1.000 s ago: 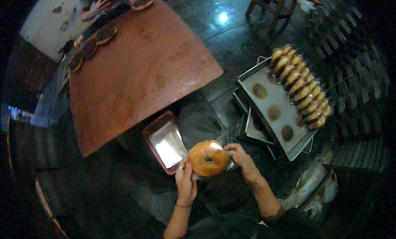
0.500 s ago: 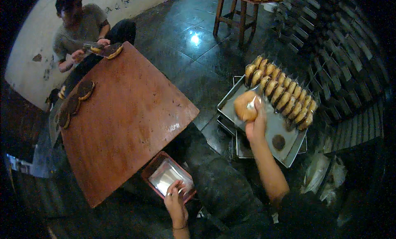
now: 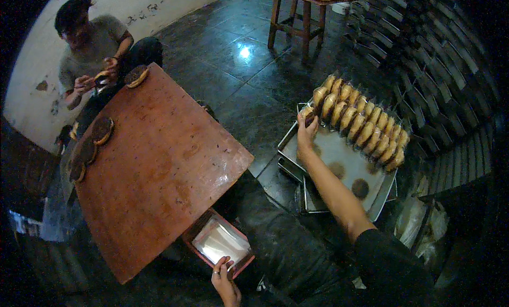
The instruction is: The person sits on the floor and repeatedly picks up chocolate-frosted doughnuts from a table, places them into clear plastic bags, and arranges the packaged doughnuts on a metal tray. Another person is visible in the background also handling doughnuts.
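My right hand (image 3: pixel 307 135) grips a round bread roll (image 3: pixel 308 114) with a dark topping, at the far left corner of a metal tray (image 3: pixel 327 154). Its fingers close round the roll, next to the end of the packed rows. Those rows are several bread rolls (image 3: pixel 356 119) in clear bags, standing on edge. At the bottom, my left hand (image 3: pixel 225 278) has its fingers curled together at the near edge of a red basket (image 3: pixel 245 265). Clear plastic bags (image 3: pixel 221 241) lie stacked inside it; whether the fingers pinch one is too small to tell.
A reddish-brown board table (image 3: pixel 164 169) fills the left, with dark-topped rolls (image 3: pixel 101 131) along its far left edge. Across it sits a person (image 3: pixel 95 47) handling a roll. A wooden stool (image 3: pixel 305 26) stands at the back; plastic bags (image 3: pixel 424 222) lie at the right.
My right hand has carried the roll away from me and leftward to the tray's far corner. My left hand stays by the basket. The person opposite has lifted a roll off the table edge.
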A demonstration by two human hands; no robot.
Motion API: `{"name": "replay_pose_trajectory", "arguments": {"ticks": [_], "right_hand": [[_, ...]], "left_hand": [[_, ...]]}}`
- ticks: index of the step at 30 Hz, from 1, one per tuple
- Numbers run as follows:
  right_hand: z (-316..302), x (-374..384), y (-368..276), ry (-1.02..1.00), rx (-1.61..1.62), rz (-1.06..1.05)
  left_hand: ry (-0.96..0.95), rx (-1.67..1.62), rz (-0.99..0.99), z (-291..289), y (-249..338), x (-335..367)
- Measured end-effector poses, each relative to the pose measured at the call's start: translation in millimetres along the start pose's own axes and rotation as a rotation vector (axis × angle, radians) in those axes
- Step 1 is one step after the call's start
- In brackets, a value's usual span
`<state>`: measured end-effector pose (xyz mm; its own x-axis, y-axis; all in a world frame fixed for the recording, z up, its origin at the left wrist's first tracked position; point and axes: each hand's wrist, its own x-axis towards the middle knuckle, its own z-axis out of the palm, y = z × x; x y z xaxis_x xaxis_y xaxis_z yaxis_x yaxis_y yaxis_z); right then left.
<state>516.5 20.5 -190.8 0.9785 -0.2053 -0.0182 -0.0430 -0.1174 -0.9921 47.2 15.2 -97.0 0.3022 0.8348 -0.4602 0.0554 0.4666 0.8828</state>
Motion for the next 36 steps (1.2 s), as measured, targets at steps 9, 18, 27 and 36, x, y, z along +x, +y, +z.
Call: {"name": "replay_pose_trajectory", "arguments": {"ticks": [9, 18, 27, 36], "right_hand": [[-15.7, 40.9, 3.8, 0.003, 0.4, -0.007], [19.5, -7.6, -33.4, 0.035, 0.22, 0.121], [16.4, 63.9, 16.8, 0.224, 0.099, -0.008], [-15.9, 1.9, -48.0, -0.061, 0.39, -0.171]], "left_hand": [[-0.033, -0.04, -0.032, 3.6, -6.6, 5.0], [0.049, -0.047, -0.038, -24.8, -19.6, 2.4], [-0.023, -0.039, -0.005, -12.1, -8.0, -4.2], [0.021, -0.044, -0.07, -24.5, -8.0, -9.1]]}}
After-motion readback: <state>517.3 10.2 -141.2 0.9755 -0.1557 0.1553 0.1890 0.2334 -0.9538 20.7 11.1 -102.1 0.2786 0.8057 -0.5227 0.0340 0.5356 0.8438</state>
